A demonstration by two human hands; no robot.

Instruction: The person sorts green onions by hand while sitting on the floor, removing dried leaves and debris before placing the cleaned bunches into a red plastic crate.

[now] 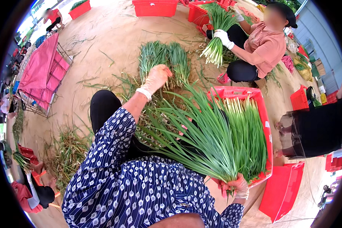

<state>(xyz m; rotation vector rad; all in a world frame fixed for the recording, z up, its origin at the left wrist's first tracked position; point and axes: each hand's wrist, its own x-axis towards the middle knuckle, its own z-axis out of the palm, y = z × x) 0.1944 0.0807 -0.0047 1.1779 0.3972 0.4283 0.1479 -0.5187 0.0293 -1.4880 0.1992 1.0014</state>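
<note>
My right hand, in a thin pale glove, is closed round the gathered end of a bunch of long green chives. Its loose leaves fan up and to the left, over my lap and the red crate's edge. My left hand, gloved too, reaches forward to the ground over the near end of a chive bundle. Its fingers are curled together, and what they grip is hidden. A second chive bundle lies just right of it. Packed chives with pale stems fill the red crate on my right.
Loose trimmings litter the tan ground. A co-worker in white gloves holds a big chive bunch ahead on the right. Another person's dark-clothed legs stand at right, near an upturned red crate. A pink-covered frame stands left.
</note>
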